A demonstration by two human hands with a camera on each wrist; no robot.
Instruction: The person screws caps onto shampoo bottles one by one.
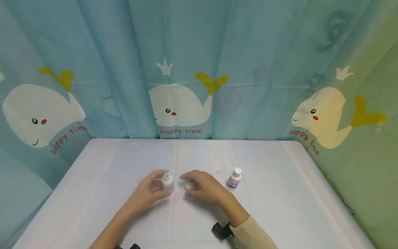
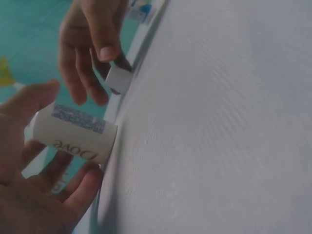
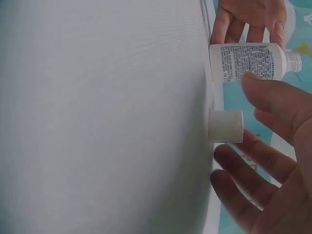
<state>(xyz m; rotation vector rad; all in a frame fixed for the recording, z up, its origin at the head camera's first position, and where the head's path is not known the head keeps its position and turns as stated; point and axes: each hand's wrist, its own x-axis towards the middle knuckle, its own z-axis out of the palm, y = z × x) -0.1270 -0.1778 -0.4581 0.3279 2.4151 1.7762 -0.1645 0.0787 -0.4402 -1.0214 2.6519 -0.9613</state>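
Note:
A small white Dove bottle (image 2: 73,131) with an uncapped neck (image 3: 293,62) stands upright on the table. My left hand (image 1: 150,190) curves loosely around it, thumb and fingers spread wider than the bottle; whether a fingertip touches it is hard to tell. Beside it, a white cap (image 3: 225,126) sits on the tabletop. My right hand (image 1: 205,186) arches over this cap, its thumb and fingers spread to either side without a visible grip. In the head view those fingers partly cover the cap. The bottle's printed label faces the right wrist camera.
A second white bottle (image 1: 234,178), capped and with a blue label, stands to the right of my right hand. White cloth covers the table (image 1: 124,162). Behind and beside it hangs a blue-green curtain (image 1: 248,69) with whale prints.

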